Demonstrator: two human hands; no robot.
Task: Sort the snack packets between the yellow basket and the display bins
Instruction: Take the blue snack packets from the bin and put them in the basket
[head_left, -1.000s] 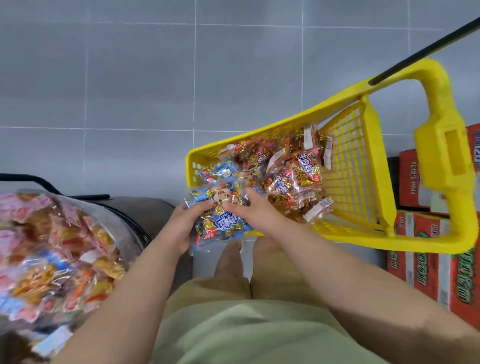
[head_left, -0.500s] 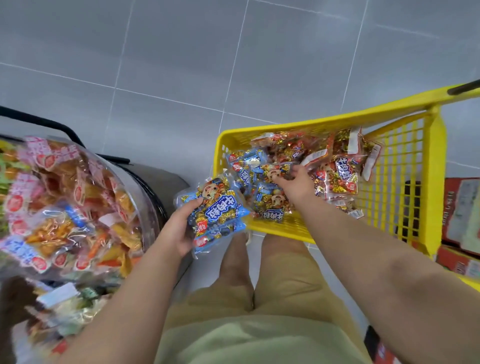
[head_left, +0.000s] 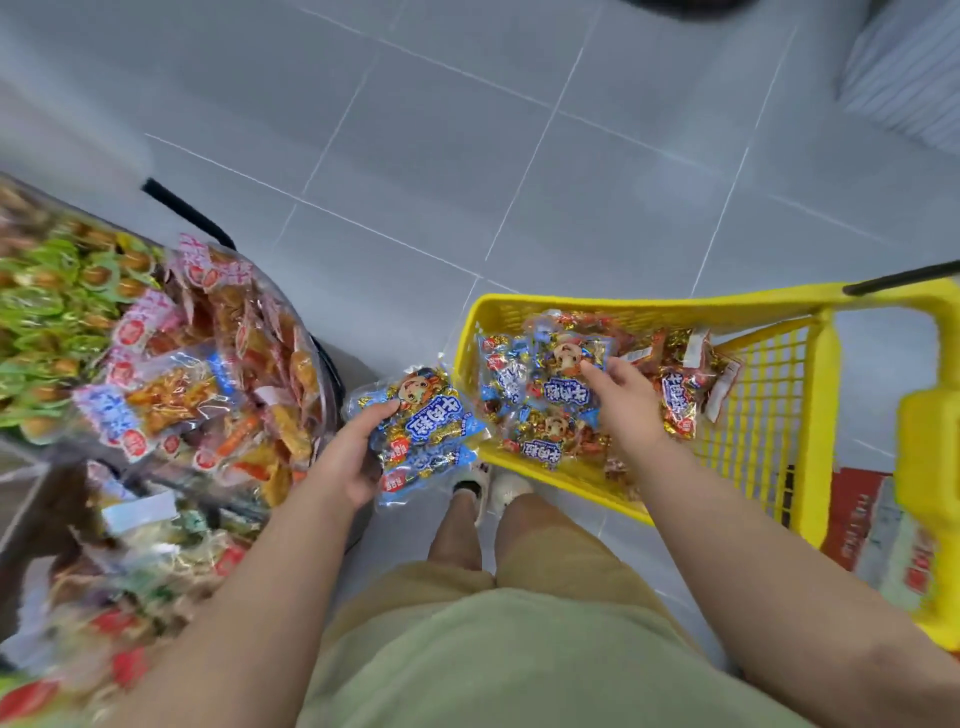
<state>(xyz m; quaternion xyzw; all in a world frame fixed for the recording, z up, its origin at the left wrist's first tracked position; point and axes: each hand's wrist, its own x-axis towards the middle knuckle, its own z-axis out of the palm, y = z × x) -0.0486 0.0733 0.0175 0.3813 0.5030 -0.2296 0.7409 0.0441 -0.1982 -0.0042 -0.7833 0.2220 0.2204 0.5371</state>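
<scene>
A yellow basket (head_left: 774, 415) stands on the floor at the right, holding several blue and red snack packets. My right hand (head_left: 623, 400) is inside it, fingers pinched on a blue snack packet (head_left: 569, 374) lifted a little from the pile. My left hand (head_left: 353, 457) holds a small stack of blue snack packets (head_left: 426, 431) just left of the basket's rim, between the basket and the display bins. A clear round display bin (head_left: 208, 374) at the left is full of pink and orange packets.
A bin of green-wrapped snacks (head_left: 47, 312) lies at the far left, and more blurred packets fill a lower bin (head_left: 156, 561). Red cartons (head_left: 872, 535) stand behind the basket at the right. Grey tiled floor (head_left: 467, 171) stretches ahead; my legs and shoes (head_left: 488, 486) are below.
The view has swung left and down. My right hand has closed on a blue packet in the basket and raised it; my left hand keeps its stack beside the rim.
</scene>
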